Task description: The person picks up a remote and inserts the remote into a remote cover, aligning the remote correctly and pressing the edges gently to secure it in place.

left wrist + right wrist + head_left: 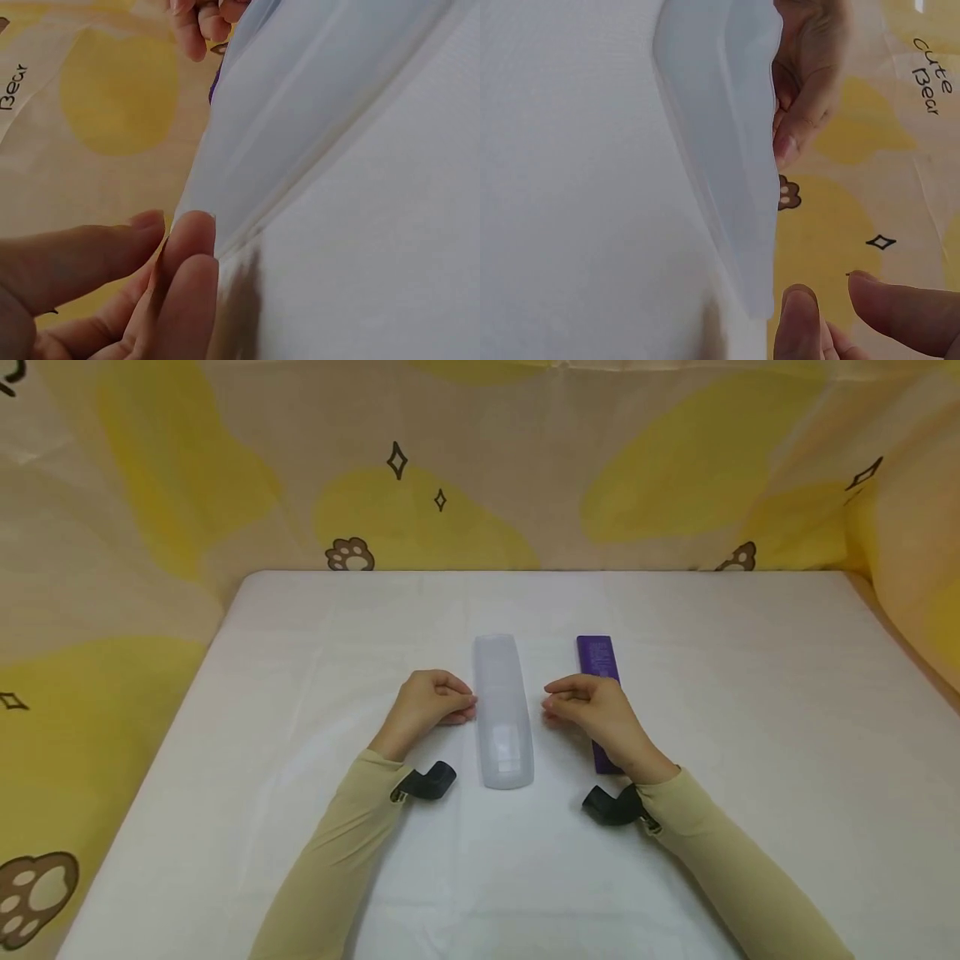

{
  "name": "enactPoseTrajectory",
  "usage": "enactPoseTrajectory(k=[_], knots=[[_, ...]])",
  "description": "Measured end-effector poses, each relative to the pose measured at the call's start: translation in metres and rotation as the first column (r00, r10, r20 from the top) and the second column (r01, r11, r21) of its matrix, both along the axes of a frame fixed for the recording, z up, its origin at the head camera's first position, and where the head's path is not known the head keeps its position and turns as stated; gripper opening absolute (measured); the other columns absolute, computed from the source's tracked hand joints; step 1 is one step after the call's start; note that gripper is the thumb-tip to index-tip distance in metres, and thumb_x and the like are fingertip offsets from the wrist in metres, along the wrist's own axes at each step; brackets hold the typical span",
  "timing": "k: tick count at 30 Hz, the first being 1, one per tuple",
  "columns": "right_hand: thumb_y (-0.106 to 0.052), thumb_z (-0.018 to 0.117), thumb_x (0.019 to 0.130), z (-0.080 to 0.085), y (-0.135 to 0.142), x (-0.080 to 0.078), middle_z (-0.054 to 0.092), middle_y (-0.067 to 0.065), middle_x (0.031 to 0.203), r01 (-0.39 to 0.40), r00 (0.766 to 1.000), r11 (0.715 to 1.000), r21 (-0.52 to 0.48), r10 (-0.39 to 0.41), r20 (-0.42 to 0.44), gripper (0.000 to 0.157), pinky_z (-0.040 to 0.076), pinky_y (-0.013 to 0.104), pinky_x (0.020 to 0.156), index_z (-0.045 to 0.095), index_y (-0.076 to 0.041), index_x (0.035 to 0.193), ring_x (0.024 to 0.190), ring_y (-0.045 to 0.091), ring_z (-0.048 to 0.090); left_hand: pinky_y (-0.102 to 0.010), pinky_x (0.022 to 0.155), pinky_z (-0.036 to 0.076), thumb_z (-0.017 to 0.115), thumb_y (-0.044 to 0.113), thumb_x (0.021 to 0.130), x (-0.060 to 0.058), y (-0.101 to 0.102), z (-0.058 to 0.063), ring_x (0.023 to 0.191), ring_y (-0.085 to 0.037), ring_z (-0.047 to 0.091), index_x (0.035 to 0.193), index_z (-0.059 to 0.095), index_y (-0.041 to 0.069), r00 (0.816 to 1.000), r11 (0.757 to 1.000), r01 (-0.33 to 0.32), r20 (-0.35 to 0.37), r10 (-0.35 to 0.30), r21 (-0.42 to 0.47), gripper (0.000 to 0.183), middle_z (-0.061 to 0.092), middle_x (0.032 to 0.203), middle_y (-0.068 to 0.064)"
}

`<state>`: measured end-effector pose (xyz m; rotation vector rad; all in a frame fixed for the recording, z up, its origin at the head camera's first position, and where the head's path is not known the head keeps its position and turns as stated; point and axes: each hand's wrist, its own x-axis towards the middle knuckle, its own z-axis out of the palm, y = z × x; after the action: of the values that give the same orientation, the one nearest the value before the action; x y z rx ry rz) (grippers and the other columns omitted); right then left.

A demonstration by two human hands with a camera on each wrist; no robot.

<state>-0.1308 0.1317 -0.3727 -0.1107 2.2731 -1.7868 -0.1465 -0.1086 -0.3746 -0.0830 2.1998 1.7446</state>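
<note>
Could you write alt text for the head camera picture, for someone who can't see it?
A left hand and a right hand flank a long translucent piece on a white table; a slim purple item lies partly hidden by the right hand.

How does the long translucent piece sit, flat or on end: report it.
Flat: the long translucent piece lies lengthwise on the white tabletop, broad face up.

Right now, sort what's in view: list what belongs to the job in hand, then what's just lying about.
In the job:
- plastic case
- left hand, fingertips at the case's edge
- right hand, apart from its other side

Lying about, it seems:
- purple box, partly hidden by the right hand; perhaps needed, but not held
- patterned cloth, just backdrop
</note>
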Motion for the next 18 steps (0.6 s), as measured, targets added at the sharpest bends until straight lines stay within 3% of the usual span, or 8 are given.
enactPoseTrajectory(k=[9, 18], knots=[[-0.003, 0.061, 0.089, 0.003, 0.032, 0.006, 0.068, 0.016, 0.094, 0.046, 0.998, 0.998, -0.049, -0.048, -0.048, 0.032, 0.055, 0.028, 0.076, 0.055, 0.017, 0.114, 0.08, 0.016, 0.068, -0.025, 0.064, 0.056, 0.065, -0.001, 0.085, 0.002, 0.003, 0.004, 0.062, -0.011, 0.065, 0.095, 0.062, -0.01, 0.999, 0.997, -0.042, -0.013, 0.042, 0.059, 0.014, 0.069, 0.078, -0.012], [-0.003, 0.06, 0.091, 0.002, 0.069, 0.016, 0.07, -0.003, 0.088, 0.078, 0.992, 0.994, -0.07, -0.085, -0.097, 0.035, 0.055, 0.024, 0.074, 0.051, 0.02, 0.116, 0.08, 0.01, 0.067, -0.028, 0.069, 0.057, 0.064, -0.002, 0.086, 0.006, 0.024, 0.009, 0.066, -0.012, 0.067, 0.098, 0.061, -0.012, 1.0, 0.99, 0.026, -0.009, -0.026, 0.142, 0.016, 0.07, 0.085, -0.018]])
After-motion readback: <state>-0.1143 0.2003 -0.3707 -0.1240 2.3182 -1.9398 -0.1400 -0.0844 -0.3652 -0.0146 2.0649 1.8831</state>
